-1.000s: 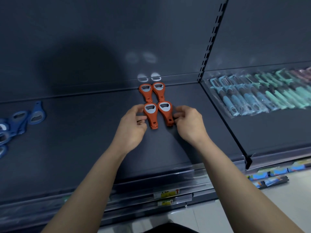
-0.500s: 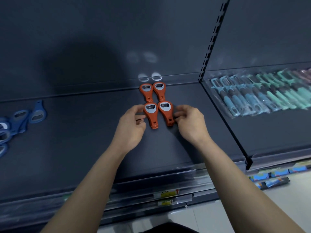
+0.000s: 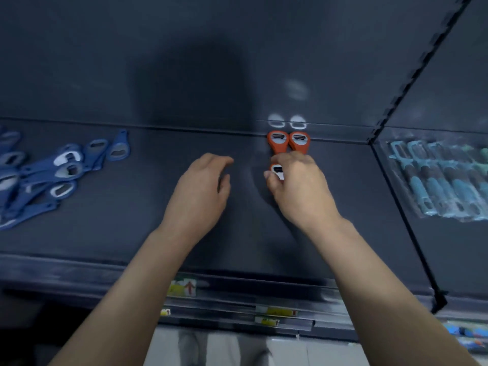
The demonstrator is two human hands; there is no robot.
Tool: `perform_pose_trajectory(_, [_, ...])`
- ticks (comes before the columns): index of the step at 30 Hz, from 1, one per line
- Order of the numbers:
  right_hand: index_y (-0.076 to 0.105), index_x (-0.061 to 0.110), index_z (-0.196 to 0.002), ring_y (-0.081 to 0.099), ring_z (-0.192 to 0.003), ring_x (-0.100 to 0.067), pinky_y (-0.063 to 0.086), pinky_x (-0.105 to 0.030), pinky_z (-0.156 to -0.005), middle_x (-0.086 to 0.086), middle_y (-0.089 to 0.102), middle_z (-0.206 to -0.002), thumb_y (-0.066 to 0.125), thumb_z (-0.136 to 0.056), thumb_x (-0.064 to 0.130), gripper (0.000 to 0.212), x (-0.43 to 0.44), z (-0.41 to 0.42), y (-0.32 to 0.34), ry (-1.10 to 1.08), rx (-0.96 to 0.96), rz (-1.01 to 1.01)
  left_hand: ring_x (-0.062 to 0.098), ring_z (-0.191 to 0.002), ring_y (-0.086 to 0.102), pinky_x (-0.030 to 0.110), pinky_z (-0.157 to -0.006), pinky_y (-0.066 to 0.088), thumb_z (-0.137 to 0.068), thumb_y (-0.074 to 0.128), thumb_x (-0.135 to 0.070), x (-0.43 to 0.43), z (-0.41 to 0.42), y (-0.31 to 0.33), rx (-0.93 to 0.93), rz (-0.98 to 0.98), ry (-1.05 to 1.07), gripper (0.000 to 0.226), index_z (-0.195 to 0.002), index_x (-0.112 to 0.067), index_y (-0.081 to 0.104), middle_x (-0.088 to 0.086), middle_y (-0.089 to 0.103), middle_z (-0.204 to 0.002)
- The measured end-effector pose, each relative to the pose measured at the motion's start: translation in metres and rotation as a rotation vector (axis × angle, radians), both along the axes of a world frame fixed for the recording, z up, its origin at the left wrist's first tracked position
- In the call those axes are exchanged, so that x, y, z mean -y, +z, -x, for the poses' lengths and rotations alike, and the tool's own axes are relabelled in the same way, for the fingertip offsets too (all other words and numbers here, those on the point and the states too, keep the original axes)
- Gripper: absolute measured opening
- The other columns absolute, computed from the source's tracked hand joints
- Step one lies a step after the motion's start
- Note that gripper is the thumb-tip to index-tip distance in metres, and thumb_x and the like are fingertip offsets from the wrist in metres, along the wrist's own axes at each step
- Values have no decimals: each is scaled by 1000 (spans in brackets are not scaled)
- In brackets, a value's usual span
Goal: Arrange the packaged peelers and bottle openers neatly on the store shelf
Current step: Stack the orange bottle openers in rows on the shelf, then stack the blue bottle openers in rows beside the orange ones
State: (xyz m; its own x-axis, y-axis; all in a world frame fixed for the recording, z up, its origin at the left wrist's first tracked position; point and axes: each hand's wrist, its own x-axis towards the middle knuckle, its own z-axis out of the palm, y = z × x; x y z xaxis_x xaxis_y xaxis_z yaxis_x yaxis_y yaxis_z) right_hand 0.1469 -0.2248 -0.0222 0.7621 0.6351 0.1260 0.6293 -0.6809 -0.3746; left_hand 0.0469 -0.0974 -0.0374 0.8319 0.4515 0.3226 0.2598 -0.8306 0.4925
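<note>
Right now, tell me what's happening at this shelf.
A person is tidying a dark store shelf. The right hand pinches the head of a front orange bottle opener, covering what lies beside it. The left hand hovers open nearby, holding nothing. A back pair of orange openers sits side by side at the rear wall. Blue bottle openers lie in a loose pile at far left; packaged peelers fill the next bay on the right.

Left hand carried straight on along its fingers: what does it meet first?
The left hand likely crosses bare dark shelf board to the dark back panel, just left of the rear orange plastic bottle openers; depth is unclear.
</note>
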Motion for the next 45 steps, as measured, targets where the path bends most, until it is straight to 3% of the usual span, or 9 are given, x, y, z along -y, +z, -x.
perform_pose_trajectory(17, [41, 10, -137, 34, -125, -27, 34, -37, -104, -9, 42, -137, 48, -95, 41, 53, -220, 132, -4, 289, -55, 91, 28, -115, 48, 41, -99, 38, -91, 55, -15, -197, 169, -9, -91, -46, 331, 33, -122, -7, 56, 9, 55, -121])
perform_pose_trajectory(21, [26, 19, -146, 16, -137, -29, 24, -42, -110, -6, 21, -152, 53, -86, 56, 75, -271, 153, -13, 284, -114, 146, 30, -134, 27, 48, -111, 18, -89, 56, -37, -246, 201, -17, -202, -85, 447, 46, -129, -14, 51, 9, 39, -141])
perform_pose_trajectory(25, [12, 28, -149, -11, -143, -35, 7, -51, -114, -4, -7, -158, 56, -77, 68, 94, -303, 152, -22, 157, -239, 175, 37, -141, -10, 59, -110, -2, -74, 43, -75, -276, 214, -24, -453, 68, 532, 86, -145, -32, 22, 6, -2, -157])
perform_pose_trajectory(27, [8, 29, -150, -14, -143, -37, 5, -53, -114, -4, -12, -158, 54, -75, 71, 97, -315, 146, -25, 83, -290, 162, 40, -140, -13, 61, -109, -5, -69, 39, -81, -287, 213, -27, -527, 166, 552, 93, -146, -36, 12, 6, -10, -157])
perform_pose_trajectory(29, [5, 28, -150, -12, -143, -38, 4, -53, -115, -6, -13, -158, 53, -76, 72, 99, -325, 139, -29, 49, -305, 179, 37, -142, -8, 58, -111, -4, -72, 39, -80, -290, 208, -31, -521, 198, 514, 93, -147, -33, 11, 7, -5, -157])
perform_pose_trajectory(33, [15, 25, -150, -3, -146, -30, 4, -47, -116, -6, -1, -159, 53, -83, 63, 86, -333, 133, -36, 157, -285, 168, 24, -144, -2, 46, -115, -4, -85, 44, -62, -285, 192, -35, -430, 188, 393, 83, -149, -19, 12, 3, 4, -157])
perform_pose_trajectory(39, [51, 18, -131, 32, -132, -22, 31, -40, -109, -1, 39, -141, 59, -91, 34, 43, -315, 118, -33, 299, -274, 21, 18, -141, 15, 32, -116, 8, -93, 52, -35, -282, 171, -30, -258, 299, 241, 59, -144, -15, 30, 3, 20, -153])
perform_pose_trajectory(43, [63, 15, -105, 43, -117, -22, 40, -35, -98, -3, 49, -122, 63, -88, 19, 17, -302, 105, -33, 258, -265, -24, 20, -127, 24, 30, -106, 21, -88, 62, -32, -281, 162, -25, -227, 295, 303, 50, -134, -27, 44, 0, 35, -133])
perform_pose_trajectory(45, [62, 12, -104, 42, -116, -23, 40, -27, -91, -6, 46, -122, 62, -88, 15, 16, -300, 102, -34, 208, -263, -64, 20, -123, 29, 31, -102, 25, -86, 64, -27, -278, 159, -22, -201, 297, 316, 46, -128, -30, 48, -5, 44, -117])
